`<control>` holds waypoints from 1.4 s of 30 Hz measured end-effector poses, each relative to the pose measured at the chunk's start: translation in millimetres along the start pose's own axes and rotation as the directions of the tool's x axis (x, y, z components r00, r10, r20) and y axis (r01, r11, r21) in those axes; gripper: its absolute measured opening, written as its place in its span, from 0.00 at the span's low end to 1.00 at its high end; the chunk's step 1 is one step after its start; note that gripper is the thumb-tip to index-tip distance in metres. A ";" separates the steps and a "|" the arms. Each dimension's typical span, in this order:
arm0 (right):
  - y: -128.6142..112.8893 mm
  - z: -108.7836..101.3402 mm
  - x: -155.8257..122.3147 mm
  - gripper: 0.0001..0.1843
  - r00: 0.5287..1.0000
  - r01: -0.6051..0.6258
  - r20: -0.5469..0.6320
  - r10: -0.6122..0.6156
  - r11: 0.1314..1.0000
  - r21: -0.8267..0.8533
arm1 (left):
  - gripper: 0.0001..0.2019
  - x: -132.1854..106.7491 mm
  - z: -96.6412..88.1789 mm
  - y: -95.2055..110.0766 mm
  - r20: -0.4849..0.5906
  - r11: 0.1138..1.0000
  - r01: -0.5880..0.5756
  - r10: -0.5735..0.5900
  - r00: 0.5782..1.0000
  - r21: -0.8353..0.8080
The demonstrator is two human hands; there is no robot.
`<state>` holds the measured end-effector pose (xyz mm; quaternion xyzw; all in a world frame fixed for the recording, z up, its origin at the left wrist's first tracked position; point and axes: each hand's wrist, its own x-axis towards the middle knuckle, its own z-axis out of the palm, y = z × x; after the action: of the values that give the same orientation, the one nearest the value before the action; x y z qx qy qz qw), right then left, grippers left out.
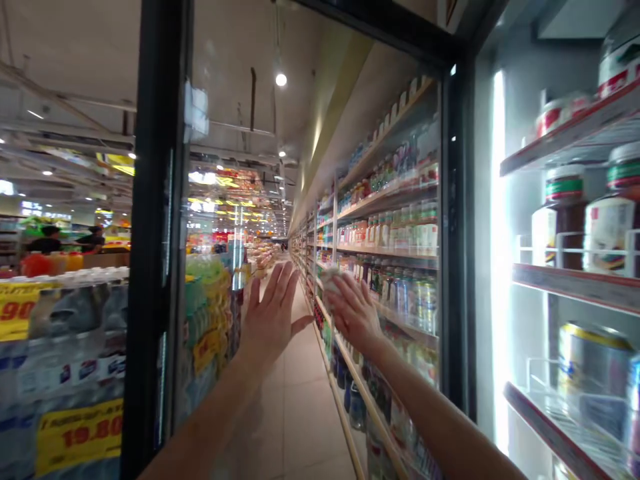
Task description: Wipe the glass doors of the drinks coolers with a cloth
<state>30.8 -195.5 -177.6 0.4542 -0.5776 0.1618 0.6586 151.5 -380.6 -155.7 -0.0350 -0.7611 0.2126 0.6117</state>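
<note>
Fingers: left hand point(267, 317) spread wide, right hand point(356, 317) closed over a pale cloth point(331, 279).

Cloth sits in front of the glass door point(160, 200), apparently against its pane; fabric or paper, can't tell. Likely light, limp, easily crumpled; best held bunched under flattened fingers. Pane likely stiff, slick, breakable; door's dark edge the surer hold. Yellow price signs at left: "19.80" on the lower point(80, 437), "90" on the upper point(20, 310). Labels on shelved bottles point(610, 223) at right too blurred to read.
</note>
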 end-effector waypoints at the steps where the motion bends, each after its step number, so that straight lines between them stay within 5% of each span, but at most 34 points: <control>1: 12.4 -3.5 -7.1 0.22 0.994 -0.099 -0.046 0.098 0.995 -0.029 | 0.39 0.0 -0.2 1.0 0.008 1.000 0.011 -0.011 1.000 -0.005; 4: 56.2 -15.8 -20.9 0.24 0.832 -0.514 -0.279 0.479 0.855 -0.066 | 0.38 0.3 -0.3 4.5 0.032 0.999 0.039 -0.038 0.999 -0.021; 6: 62.0 -17.6 -19.4 0.25 0.758 -0.596 -0.359 0.544 0.802 -0.043 | 0.38 0.4 0.6 5.5 0.032 0.999 0.045 -0.044 0.999 -0.026; 7: 54.3 -15.5 -16.2 0.25 0.770 -0.576 -0.360 0.526 0.817 -0.037 | 0.38 0.3 1.4 5.3 0.021 0.999 0.043 -0.043 0.999 -0.028; 11: 1.5 -0.8 -7.2 0.23 0.975 -0.209 -0.090 0.205 0.977 -0.039 | 0.39 -2.0 3.5 4.6 -0.031 0.999 0.026 -0.027 0.999 -0.033; 13: -0.3 -1.0 -12.7 0.23 0.994 -0.107 0.000 0.107 0.993 -0.047 | 0.40 -4.5 3.6 7.0 -0.050 0.999 0.035 -0.037 0.998 -0.030; 15: 21.7 -8.1 -22.2 0.23 0.962 -0.269 -0.077 0.262 0.958 -0.096 | 0.38 -7.1 3.8 11.6 -0.057 0.998 0.060 -0.062 0.996 -0.028; 17: 49.0 -16.5 -29.3 0.24 0.835 -0.530 -0.230 0.500 0.843 -0.090 | 0.37 -9.0 4.4 16.3 -0.060 0.996 0.085 -0.087 0.994 -0.033; 19: 59.3 -20.2 -31.0 0.24 0.729 -0.652 -0.309 0.611 0.758 -0.038 | 0.36 -9.7 5.1 19.1 -0.054 0.994 0.098 -0.100 0.994 -0.044; 20: 55.2 -19.6 -30.5 0.24 0.737 -0.641 -0.301 0.605 0.768 -0.024 | 0.36 -9.6 5.2 19.5 -0.052 0.994 0.099 -0.102 0.993 -0.050; 23: 22.8 -12.2 -31.1 0.23 0.918 -0.385 -0.122 0.378 0.922 -0.038 | 0.35 -9.1 4.3 18.0 -0.053 0.993 0.098 -0.101 0.993 -0.064; 25: 11.2 -10.0 -37.5 0.21 0.977 -0.215 -0.017 0.215 0.976 -0.043 | 0.35 -10.1 2.4 17.6 -0.053 0.993 0.100 -0.103 0.993 -0.070; 27: 22.0 -14.2 -47.9 0.21 0.967 -0.253 -0.044 0.250 0.964 -0.083 | 0.36 -13.3 0.2 20.2 -0.045 0.992 0.099 -0.102 0.994 -0.074; 30: 56.7 -25.3 -60.8 0.23 0.832 -0.536 -0.235 0.502 0.836 -0.115 | 0.40 -21.0 -1.2 29.3 0.014 0.991 0.095 -0.094 0.995 -0.090; 32: 63.5 -28.6 -63.7 0.24 0.764 -0.619 -0.297 0.572 0.780 -0.091 | 0.43 -25.5 -0.5 35.3 0.055 0.990 0.103 -0.098 0.994 -0.094; 34: 48.6 -26.7 -64.3 0.24 0.809 -0.566 -0.239 0.536 0.821 -0.075 | 0.44 -28.1 0.9 38.7 0.068 0.991 0.106 -0.100 0.993 -0.087; 36: 25.3 -22.6 -67.0 0.24 0.918 -0.393 -0.083 0.388 0.918 -0.058 | 0.44 -28.6 2.0 39.3 0.073 0.992 0.102 -0.096 0.993 -0.072; 38: 12.8 -20.7 -73.9 0.24 0.969 -0.244 0.039 0.245 0.969 -0.031 | 0.44 -28.2 2.6 38.3 0.069 0.994 0.097 -0.093 0.993 -0.057; 40: 19.2 -22.4 -83.1 0.25 0.953 -0.300 0.016 0.302 0.952 -0.061 | 0.43 -27.7 3.2 36.8 0.069 0.994 0.096 -0.093 0.993 -0.042; 42: 34.2 -24.5 -89.8 0.25 0.857 -0.512 -0.127 0.500 0.853 -0.097 | 0.43 -27.9 4.3 35.1 0.076 0.995 0.094 -0.091 0.993 -0.039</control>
<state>-4.5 -130.0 -243.2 0.2349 -0.6534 0.3140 0.6476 147.1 -358.7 -194.8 -0.0048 -0.7884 0.1691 0.5915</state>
